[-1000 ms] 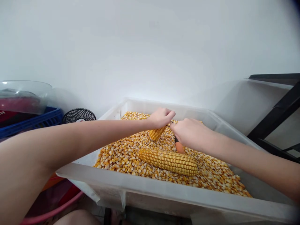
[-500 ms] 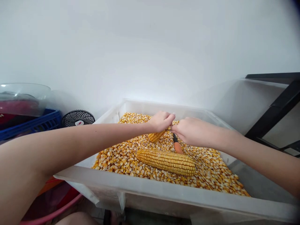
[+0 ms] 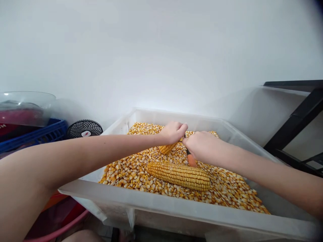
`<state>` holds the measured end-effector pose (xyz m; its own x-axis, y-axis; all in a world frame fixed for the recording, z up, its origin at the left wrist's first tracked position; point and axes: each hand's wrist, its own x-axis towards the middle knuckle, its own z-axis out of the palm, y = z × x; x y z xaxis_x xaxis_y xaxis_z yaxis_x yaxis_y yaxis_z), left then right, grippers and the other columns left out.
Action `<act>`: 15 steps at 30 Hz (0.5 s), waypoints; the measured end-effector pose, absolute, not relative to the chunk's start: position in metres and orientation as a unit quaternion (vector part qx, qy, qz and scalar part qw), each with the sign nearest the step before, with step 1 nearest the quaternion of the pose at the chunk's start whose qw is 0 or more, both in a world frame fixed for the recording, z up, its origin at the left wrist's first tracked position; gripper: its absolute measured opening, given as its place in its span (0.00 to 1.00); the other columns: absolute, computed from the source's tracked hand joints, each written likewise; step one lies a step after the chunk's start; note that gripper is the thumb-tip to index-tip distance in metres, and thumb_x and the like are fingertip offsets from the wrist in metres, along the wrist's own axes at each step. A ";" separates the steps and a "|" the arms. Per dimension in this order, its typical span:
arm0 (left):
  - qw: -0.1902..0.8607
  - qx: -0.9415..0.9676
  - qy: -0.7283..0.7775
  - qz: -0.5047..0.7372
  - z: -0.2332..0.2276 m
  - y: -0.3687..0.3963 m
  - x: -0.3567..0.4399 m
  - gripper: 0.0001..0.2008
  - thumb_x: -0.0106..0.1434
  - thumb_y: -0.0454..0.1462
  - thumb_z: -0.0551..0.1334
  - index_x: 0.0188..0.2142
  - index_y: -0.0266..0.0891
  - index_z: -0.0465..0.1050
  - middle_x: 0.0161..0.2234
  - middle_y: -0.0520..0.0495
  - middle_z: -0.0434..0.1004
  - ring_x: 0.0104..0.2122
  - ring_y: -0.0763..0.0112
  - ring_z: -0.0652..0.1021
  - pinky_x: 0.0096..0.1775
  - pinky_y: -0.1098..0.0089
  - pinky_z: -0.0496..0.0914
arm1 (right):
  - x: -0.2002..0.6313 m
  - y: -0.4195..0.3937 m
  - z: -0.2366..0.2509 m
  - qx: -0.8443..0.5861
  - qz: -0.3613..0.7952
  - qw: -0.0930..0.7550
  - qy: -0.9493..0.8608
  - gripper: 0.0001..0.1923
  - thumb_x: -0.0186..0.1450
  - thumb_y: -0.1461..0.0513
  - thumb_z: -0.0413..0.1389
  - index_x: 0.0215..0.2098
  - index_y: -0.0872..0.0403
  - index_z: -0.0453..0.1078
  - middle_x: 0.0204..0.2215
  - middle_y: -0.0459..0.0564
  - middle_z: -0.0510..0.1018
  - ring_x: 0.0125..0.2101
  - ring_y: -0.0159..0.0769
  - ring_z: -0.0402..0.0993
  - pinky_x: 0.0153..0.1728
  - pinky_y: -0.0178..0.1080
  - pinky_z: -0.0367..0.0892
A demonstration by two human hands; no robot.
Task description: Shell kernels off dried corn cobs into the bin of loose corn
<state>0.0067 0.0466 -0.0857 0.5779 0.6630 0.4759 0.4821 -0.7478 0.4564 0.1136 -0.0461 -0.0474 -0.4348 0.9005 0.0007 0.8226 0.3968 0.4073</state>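
Observation:
My left hand (image 3: pixel 174 132) is closed around an ear of corn (image 3: pixel 167 148), whose yellow lower end sticks out beneath the palm. Right beside it, my right hand (image 3: pixel 196 144) is curled into a fist at the ear's upper end. A small dark bit of something thin shows between the two hands; most of it is hidden. Below them a whole ear of corn (image 3: pixel 179 175) lies on loose kernels (image 3: pixel 131 169). An orange handle (image 3: pixel 192 161) with a dark upper part rests on the kernels, partly covered by my right hand.
The kernels fill part of a translucent white plastic bin (image 3: pixel 161 201) set against a white wall. On the left are a black fan (image 3: pixel 85 128), a blue basket (image 3: pixel 54 130) and a pink-rimmed tub (image 3: pixel 68 228). A black frame (image 3: pixel 292 127) stands at the right.
My right hand has shifted slightly left and down, closer to the left hand, covering more of the orange-handled thing. The left hand keeps its hold on the ear.

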 end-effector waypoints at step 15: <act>0.142 0.846 0.379 0.347 -0.086 0.046 0.005 0.23 0.59 0.40 0.42 0.18 0.35 0.68 0.16 0.49 0.67 0.21 0.71 0.69 0.24 0.72 0.58 | 0.111 -0.042 -0.066 0.531 0.182 0.120 0.819 0.11 0.54 0.69 0.52 0.36 0.62 0.69 0.24 0.56 0.76 0.29 0.39 0.72 0.29 0.36 0.62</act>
